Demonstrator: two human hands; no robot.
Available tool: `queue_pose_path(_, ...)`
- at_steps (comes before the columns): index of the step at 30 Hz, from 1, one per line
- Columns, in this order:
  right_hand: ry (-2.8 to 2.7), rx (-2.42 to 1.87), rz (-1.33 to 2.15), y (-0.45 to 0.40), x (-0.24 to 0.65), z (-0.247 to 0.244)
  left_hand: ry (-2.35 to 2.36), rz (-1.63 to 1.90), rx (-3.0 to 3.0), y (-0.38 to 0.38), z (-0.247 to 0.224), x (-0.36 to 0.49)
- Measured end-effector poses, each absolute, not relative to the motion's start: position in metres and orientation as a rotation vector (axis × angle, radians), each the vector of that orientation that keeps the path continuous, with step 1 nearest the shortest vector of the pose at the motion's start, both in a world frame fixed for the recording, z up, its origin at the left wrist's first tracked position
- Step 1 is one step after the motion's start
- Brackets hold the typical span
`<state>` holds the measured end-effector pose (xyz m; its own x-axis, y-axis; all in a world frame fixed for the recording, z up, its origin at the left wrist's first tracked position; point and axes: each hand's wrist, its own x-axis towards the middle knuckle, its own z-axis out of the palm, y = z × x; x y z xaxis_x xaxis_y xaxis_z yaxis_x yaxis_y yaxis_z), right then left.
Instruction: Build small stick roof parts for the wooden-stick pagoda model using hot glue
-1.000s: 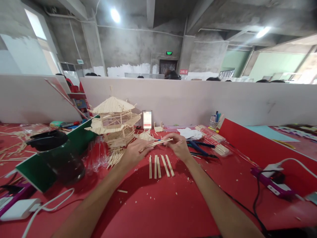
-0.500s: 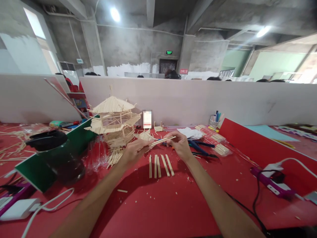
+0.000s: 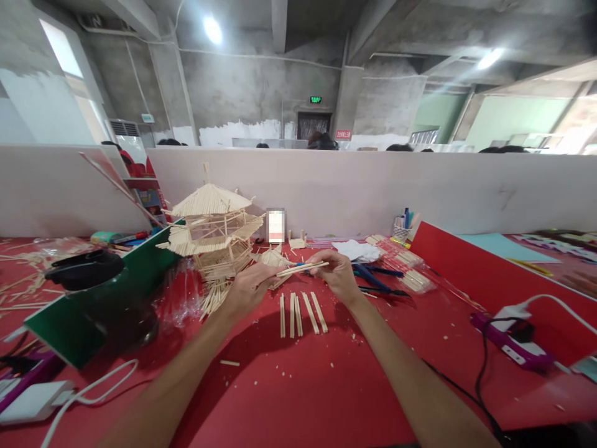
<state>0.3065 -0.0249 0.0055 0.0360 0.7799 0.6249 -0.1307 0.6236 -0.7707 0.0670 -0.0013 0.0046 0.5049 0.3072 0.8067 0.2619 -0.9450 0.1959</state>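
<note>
Left hand: The left hand (image 3: 254, 286) pinches one end of the thin sticks (image 3: 303, 269) between thumb and fingers, the other fingers curled loosely.
Right hand: The right hand (image 3: 336, 272) grips the opposite end, thumb and forefinger pressed on the pale wood. How the remaining fingers sit is hard to tell.
Held sticks: The thin sticks span the gap between the two hands, raised over the red table (image 3: 298, 398) and lying nearly level across the view. Their exact number cannot be told.
Row on the table: A row of sticks (image 3: 292, 316) lies nearer the wearer than the hands, between the forearms, pointing away from the body. Some touch in pairs while others lie slightly apart.
Stick pagoda: Beyond the left hand and to its left, a tiered stick pagoda (image 3: 209, 202) stands upright, with a loose pile of sticks (image 3: 214, 300) at its foot.
Small roof: A small stick roof (image 3: 272, 256) sits just past the left hand.
Right side: Blue-handled pliers (image 3: 375, 281) lie near the right hand, with a crumpled white cloth (image 3: 358, 251) and plastic-wrapped sticks (image 3: 410, 270) farther off. A red board (image 3: 494, 280) stands on edge beyond them.
Left side: A black-lidded jug (image 3: 93, 292) stands by a green board (image 3: 74, 333), well apart from the hands.
Foreground: One short stick (image 3: 230, 363) lies beside the left forearm, amid scattered wood bits.
Backdrop: A pale partition (image 3: 326, 186) closes off the table's far side.
</note>
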Motion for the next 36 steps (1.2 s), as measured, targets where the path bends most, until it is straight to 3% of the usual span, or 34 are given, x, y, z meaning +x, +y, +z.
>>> queue_pose_path(16, -1.329, -0.686, 0.897, -0.0206, 0.3031, 0.0025, 0.67, 1.48, 2.728, -0.0061, 0.0103, 0.0721)
queue_pose_path(28, -1.375, -0.794, 0.767, -0.0211, 0.3001, 0.0009, 0.943, 1.345, 2.528, -0.0098, 0.012, 0.0743)
queue_pose_path(36, -1.246, -0.763, 0.925, -0.0205, 0.2977, -0.0007, 0.796, 1.377, 2.563, -0.0035, 0.0068, 0.0705)
